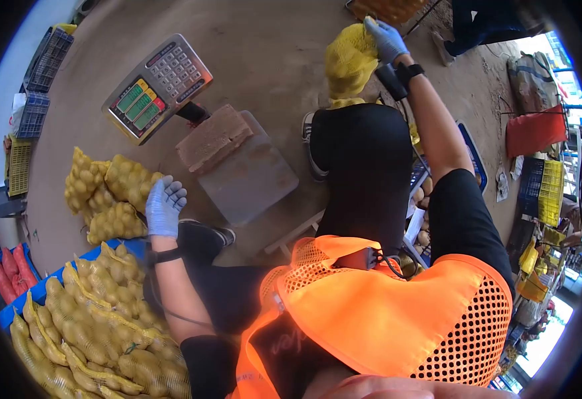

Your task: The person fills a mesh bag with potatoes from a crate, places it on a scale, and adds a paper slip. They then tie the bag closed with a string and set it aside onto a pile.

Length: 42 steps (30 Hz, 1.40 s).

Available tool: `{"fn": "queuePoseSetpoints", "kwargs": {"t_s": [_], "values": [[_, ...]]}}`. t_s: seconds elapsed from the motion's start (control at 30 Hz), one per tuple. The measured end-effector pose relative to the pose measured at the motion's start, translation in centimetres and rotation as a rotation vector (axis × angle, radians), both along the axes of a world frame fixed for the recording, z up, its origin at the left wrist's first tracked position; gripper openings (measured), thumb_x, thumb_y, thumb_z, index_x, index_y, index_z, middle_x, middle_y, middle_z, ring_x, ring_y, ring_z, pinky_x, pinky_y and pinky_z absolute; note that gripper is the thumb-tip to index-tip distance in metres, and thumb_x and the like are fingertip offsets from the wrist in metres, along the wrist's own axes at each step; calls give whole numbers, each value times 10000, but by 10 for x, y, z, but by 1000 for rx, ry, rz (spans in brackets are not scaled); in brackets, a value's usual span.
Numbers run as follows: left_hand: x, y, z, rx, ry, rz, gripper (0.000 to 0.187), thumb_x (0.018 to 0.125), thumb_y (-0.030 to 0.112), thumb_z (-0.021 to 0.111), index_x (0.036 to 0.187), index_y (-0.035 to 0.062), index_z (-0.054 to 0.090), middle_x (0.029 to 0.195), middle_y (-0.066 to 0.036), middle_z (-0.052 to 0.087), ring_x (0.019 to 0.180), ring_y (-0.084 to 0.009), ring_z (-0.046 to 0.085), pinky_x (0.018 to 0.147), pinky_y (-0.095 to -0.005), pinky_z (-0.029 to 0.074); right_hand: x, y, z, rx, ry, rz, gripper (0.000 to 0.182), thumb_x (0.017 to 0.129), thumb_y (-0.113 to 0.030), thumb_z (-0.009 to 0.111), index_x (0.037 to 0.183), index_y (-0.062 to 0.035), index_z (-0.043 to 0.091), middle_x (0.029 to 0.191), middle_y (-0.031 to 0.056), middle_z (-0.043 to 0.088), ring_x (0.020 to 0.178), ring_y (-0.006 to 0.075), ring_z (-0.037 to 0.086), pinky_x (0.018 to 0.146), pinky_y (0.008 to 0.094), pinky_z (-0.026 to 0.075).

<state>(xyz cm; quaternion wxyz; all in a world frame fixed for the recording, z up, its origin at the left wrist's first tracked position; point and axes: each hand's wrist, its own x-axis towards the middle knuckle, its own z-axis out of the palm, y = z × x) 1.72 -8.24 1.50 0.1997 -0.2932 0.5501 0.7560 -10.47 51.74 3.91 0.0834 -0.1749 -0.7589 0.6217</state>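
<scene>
My right hand (385, 41), in a blue glove, is raised at the upper middle and closed on the top of a yellow mesh bag (349, 63). The bunched bag hangs just past my knee. My left hand (165, 207), gloved as well, is out to the left with its fingers loosely curled and nothing visible in them. Beside its fingertips lie filled mesh bags of potatoes (128, 181) on the floor. Below that hand, more packed potato bags (104, 319) are piled in a blue-edged container (54, 274).
A digital scale display (158, 86) stands beyond a weighing platform (254, 176) carrying a reddish block (215, 138). Loose potatoes (422, 193) sit in crates by my right leg. Another person's leg (484, 33) shows at upper right, above a red bag (537, 130).
</scene>
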Motion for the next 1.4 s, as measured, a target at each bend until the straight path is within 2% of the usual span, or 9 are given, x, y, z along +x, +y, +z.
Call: {"fn": "queuePoseSetpoints", "kwargs": {"t_s": [0.2, 0.3, 0.43, 0.53, 0.63, 0.83, 1.03, 1.1, 1.4], "values": [[2, 21, -9, 8, 47, -137, 327, 918, 344, 508, 1074, 60, 548, 862, -69, 626, 732, -190, 627, 627, -290, 509, 53, -54, 147, 196, 28, 401, 410, 919, -324, 536, 1188, -14, 539, 1057, 3, 586, 974, 81, 539, 846, 217, 417], [8, 54, -5, 182, -64, -110, 462, 893, 468, 507, 1161, 92, 515, 946, -96, 615, 777, -240, 627, 684, -368, 516, 76, -112, 179, 41, 89, 285, 385, 891, -271, 592, 1181, -21, 553, 1044, 24, 603, 985, 106, 553, 856, 242, 424], [24, 116, -27, 479, -326, 44, 813, 754, 681, 526, 1387, 216, 315, 1240, -154, 476, 1151, -372, 435, 876, -556, 404, 89, -208, 196, -127, 110, 500, 396, 858, -275, 640, 1160, -27, 573, 1030, 36, 607, 971, 123, 560, 854, 255, 426], [38, 141, -26, 459, -270, 165, 856, 709, 766, 464, 1360, 218, 368, 1251, -116, 486, 1191, -364, 410, 918, -584, 364, 88, -257, 177, -144, 69, 652, 278, 880, -260, 616, 1027, -25, 594, 873, -18, 599, 791, 61, 548, 716, 217, 455], [64, 129, -56, 1020, -97, 378, 717, 767, 711, 368, 1288, 228, 459, 1292, -57, 470, 1214, -316, 415, 959, -554, 362, 86, -290, 131, -41, 76, 959, 251, 900, -251, 583, 962, -8, 584, 800, -2, 577, 725, 82, 514, 665, 218, 438], [70, 121, -96, 730, -428, 854, 640, 814, 642, 392, 1297, 227, 459, 1310, -70, 478, 1236, -313, 409, 1008, -538, 326, 73, -339, 62, 413, 225, 1154, 194, 869, -227, 591, 951, -51, 588, 751, 156, 569, 663, 278, 541, 654, 311, 462], [67, 126, -91, 667, -357, 831, 617, 803, 669, 397, 1227, 233, 499, 1197, -59, 541, 1072, -283, 519, 876, -500, 442, 67, -348, 48, 543, 436, 1184, 175, 871, -182, 599, 894, -12, 559, 726, 154, 524, 632, 288, 484, 624, 321, 441], [71, 123, -98, 683, -355, 808, 601, 799, 663, 415, 1208, 233, 507, 1183, -52, 545, 1058, -273, 527, 865, -484, 455, 76, -345, 49, 292, 121, 1184, 177, 858, -176, 616, 887, -10, 561, 742, 159, 544, 655, 305, 529, 630, 328, 450], [76, 118, -109, 695, -427, 680, 473, 853, 496, 462, 1177, 158, 523, 1120, -57, 568, 1057, -261, 544, 899, -455, 470, 81, -336, 44, 265, 188, 1105, 180, 847, -210, 605, 884, -34, 589, 794, 175, 587, 745, 362, 583, 645, 374, 469]]}}
